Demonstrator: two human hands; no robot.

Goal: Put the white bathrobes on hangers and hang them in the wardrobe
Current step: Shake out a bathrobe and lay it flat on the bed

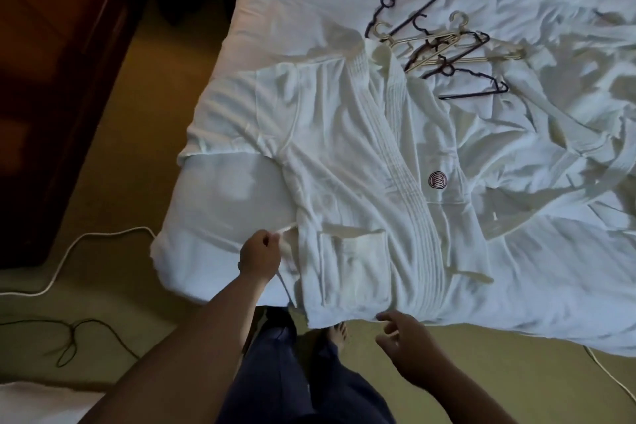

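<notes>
Now the white bathrobe [344, 165] lies flat on the bed [223, 189], left hand [260, 256] pinching its side tie [285, 229], right hand [409, 348] loose-fingered, empty, by the hem. Looks like the laying-out step; next move likely needs one of the hangers [444, 45] beyond the collar.
</notes>
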